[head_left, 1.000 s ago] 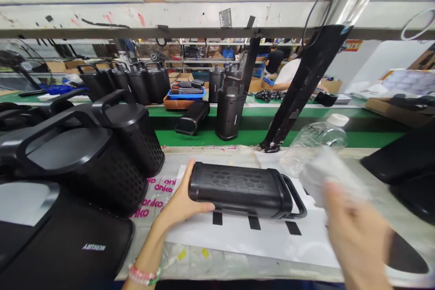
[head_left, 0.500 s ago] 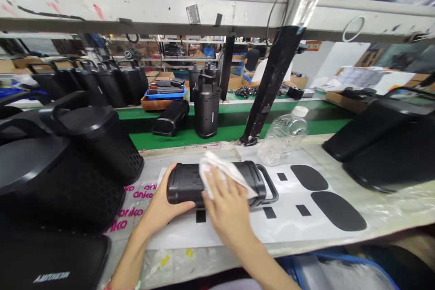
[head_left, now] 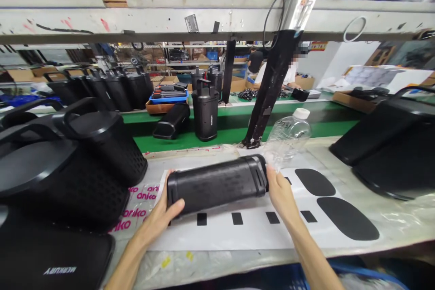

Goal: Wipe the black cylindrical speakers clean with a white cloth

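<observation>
A black portable speaker (head_left: pixel 217 186) lies sideways in front of me, its right end raised a little higher than its left. My left hand (head_left: pixel 166 206) grips the left end, thumb on the near side. At the right end, my right hand (head_left: pixel 280 186) is closed at the carry handle, its fingers largely hidden. Something whitish shows by those fingers, but I cannot tell whether it is the cloth. Under the speaker spreads a white sheet (head_left: pixel 217 238) with small black squares (head_left: pixel 237 218) and two larger rounded black pads (head_left: pixel 348 218).
A clear plastic bottle (head_left: pixel 288 133) stands behind my right hand. Large black speakers crowd the left (head_left: pixel 98 145) and right (head_left: pixel 390 140). Beyond lies a green conveyor (head_left: pixel 146 138) carrying an upright speaker (head_left: pixel 205 113). A dark post (head_left: pixel 267 90) and overhead shelf (head_left: pixel 152 20) bound the space.
My right hand has moved from wiping the speaker's top with a white cloth to its right end. The speaker has tilted and turned, showing a smoother, perforated side.
</observation>
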### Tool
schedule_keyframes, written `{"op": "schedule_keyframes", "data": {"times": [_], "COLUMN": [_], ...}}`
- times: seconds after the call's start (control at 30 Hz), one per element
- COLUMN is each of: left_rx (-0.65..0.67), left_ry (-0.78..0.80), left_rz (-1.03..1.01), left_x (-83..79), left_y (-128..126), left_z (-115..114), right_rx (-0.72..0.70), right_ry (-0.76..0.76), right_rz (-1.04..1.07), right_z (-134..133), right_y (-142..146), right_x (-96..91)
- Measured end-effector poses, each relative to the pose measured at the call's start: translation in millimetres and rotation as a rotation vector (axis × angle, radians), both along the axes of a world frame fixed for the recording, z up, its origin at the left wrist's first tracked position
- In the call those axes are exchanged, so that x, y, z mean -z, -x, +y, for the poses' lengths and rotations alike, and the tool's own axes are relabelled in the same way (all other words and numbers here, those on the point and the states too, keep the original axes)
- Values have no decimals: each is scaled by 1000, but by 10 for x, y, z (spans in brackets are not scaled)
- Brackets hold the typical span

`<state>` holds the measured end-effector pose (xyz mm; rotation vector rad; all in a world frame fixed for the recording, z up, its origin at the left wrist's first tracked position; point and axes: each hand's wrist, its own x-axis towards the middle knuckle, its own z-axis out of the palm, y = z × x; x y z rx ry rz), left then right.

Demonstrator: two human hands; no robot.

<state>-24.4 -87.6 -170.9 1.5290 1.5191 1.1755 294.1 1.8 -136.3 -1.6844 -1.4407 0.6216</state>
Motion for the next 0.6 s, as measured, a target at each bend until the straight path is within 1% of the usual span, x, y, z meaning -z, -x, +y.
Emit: {"op": "schedule_keyframes", "data": {"times": [0.07, 0.13, 0.2, 0.27, 0.3, 0.33, 0.37, 0.4, 0.43, 0.5, 0.53, 0.57, 0.6], "left_rx": [30, 0, -46, -49, -43, -36, -35, -39, -46, -60, -67, -75, -83], "left_ry": [-53, -84, -70, -9, 19, 34, 33, 17, -8, -59, -75, -88, -96], "left_rz": [129, 213, 160, 89, 86, 104, 127, 141, 146, 145, 145, 148, 152], "left_x": [-20, -14, 9, 36, 50, 64, 79, 97, 119, 170, 195, 217, 233], "left_y": [-3, 10, 27, 35, 34, 28, 20, 9, -1, -14, -15, -13, -8], "left_z": [-132, -229, -273, -273, -264, -253, -242, -234, -230, -236, -244, -254, -264], "right_rx": [-19, -23, 13, 103, 130, 123, 79, 4, -88, -252, -318, -409, -499], "right_ry": [-33, -39, -28, -51, -110, -202, -320, -454, -586, -787, -854, -872, -875], "right_rz": [47, 69, 76, 45, 1, -65, -153, -253, -350, -507, -543, -556, -554], "right_z": [7, -6, -34, -65, -84, -111, -153, -217, -304, -536, -656, -759, -828], "right_y": [49, 12, -62, -94, -65, 8, 131, 304, 521, 1019, 1253, 1443, 1566], "right_x": [-10, -24, -28, -14, -1, 17, 35, 51, 63, 63, 50, 32, 12]}}
